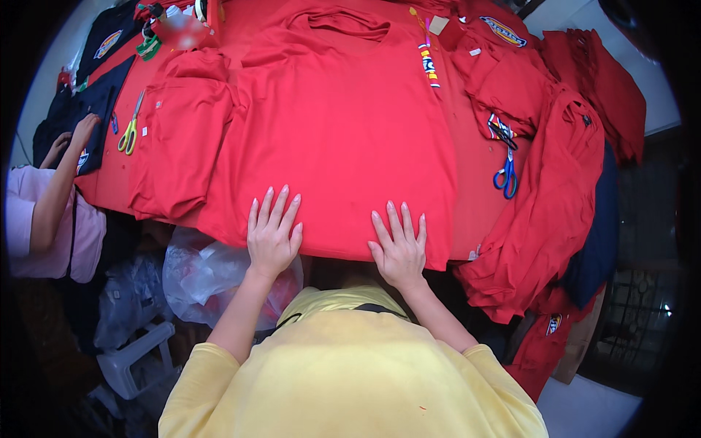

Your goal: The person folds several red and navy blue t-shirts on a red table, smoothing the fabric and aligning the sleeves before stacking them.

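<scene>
A red T-shirt (336, 131) lies spread over the table, its neckline at the far side and its hem toward me. My left hand (272, 232) rests flat on the shirt near the hem, fingers spread and pointing away from me. Farther right along the same hem, my right hand (401, 244) also lies flat with its fingers apart. Neither hand grips anything. The fabric between them looks mostly smooth, with soft creases toward the upper left.
Yellow-handled scissors (128, 136) and folded red garments (179, 139) lie left. Blue-handled scissors (506, 175) and a heap of red clothing (548, 197) are right. At far left a co-worker's hands (82, 135) touch dark garments (102, 95). A plastic bag (212, 274) hangs below the table edge.
</scene>
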A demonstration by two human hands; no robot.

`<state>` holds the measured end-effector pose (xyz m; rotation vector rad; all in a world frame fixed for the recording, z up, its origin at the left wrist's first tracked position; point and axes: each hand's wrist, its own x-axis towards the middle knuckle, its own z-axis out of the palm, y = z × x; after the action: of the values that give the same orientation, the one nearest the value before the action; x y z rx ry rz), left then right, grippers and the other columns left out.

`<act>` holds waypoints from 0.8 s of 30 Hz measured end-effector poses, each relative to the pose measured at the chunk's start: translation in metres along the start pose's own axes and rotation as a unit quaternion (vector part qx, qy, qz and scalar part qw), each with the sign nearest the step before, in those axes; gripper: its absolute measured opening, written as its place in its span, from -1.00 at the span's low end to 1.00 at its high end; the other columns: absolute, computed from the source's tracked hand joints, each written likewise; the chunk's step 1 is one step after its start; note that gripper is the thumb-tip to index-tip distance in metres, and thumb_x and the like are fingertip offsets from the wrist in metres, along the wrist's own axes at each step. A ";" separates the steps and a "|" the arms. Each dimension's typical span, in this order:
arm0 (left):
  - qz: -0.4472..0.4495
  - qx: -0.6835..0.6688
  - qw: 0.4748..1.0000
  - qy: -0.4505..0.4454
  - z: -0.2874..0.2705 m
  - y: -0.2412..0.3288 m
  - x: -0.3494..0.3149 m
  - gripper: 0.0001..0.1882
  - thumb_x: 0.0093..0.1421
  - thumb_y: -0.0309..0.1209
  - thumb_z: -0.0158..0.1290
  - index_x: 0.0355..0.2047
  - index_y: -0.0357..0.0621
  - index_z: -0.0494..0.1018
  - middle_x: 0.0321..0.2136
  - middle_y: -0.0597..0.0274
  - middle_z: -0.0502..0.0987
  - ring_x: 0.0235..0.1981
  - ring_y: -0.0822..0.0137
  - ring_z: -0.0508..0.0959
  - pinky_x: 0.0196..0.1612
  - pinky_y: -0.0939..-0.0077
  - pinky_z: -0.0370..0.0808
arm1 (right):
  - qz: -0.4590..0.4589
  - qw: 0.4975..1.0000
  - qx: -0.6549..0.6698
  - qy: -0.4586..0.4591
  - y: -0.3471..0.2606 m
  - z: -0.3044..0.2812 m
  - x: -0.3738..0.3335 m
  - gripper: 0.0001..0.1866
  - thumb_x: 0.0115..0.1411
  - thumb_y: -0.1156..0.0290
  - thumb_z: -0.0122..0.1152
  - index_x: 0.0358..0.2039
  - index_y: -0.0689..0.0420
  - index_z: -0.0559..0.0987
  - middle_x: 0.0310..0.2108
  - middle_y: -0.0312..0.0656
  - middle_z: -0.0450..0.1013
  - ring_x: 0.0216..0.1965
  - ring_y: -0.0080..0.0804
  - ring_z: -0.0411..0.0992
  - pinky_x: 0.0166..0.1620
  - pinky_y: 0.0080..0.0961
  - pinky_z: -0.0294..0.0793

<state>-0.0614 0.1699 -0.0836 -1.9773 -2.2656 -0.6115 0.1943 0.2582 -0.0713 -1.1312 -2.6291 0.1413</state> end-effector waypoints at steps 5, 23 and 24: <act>0.147 -0.130 0.979 0.047 -0.014 0.033 -0.007 -0.49 0.00 -0.26 0.22 0.02 0.02 0.47 -0.04 0.15 0.41 0.04 0.07 0.38 0.17 0.04 0.24 | 0.040 0.976 0.189 0.101 0.009 -0.016 -0.018 -0.75 0.22 0.36 0.08 -0.14 0.14 0.57 -0.03 -0.06 0.44 0.08 -0.08 0.33 0.12 -0.09 0.23; 0.251 -0.101 0.954 0.129 -0.164 0.082 0.165 -0.88 -0.03 -0.56 0.08 -0.42 -0.17 0.48 -0.46 0.04 0.51 -0.39 0.03 0.55 -0.36 0.20 0.50 | -0.057 0.951 0.303 -0.022 -0.072 -0.013 0.036 -0.25 0.26 0.07 0.08 0.31 0.26 0.11 0.34 0.15 -0.04 0.34 0.03 0.01 0.31 -0.22 0.07; 0.277 -0.116 0.920 0.252 -0.189 0.067 0.192 -0.82 -0.06 -0.61 0.06 -0.38 -0.18 0.50 -0.42 0.05 0.53 -0.39 0.10 0.56 -0.35 0.27 0.51 | -0.068 0.959 0.265 -0.071 -0.071 -0.006 0.041 -0.19 0.26 0.00 0.05 0.34 0.24 0.05 0.38 0.14 -0.13 0.38 0.01 -0.07 0.35 -0.21 -0.01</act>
<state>-0.0672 0.2918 0.1662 -2.0982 -1.3071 -1.1760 0.1197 0.2388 -0.0435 -0.7756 -2.5365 0.8686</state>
